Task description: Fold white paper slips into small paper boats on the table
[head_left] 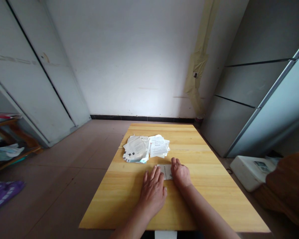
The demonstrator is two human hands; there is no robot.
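Note:
A small white sheet of printed paper (166, 171) lies on the light wooden table (201, 202), between my two hands. My left hand (153, 187) rests flat with its fingers stretched forward, the fingertips at the paper's left edge. At the right edge, my right hand (180, 172) is closed, its curled fingers on the paper and hiding that end. Beyond the hands are two loose piles of printed papers: a left pile (137, 148) with sheets fanned at angles, and a right pile (158, 146) close beside it.
A white wall (139, 59) rises behind the table. A grey refrigerator (236, 93) stands at the right, with a white box (248, 171) on the floor in front. At the left are a pale cabinet (40, 76), a wooden shelf (17, 132) and a purple bag (6, 196).

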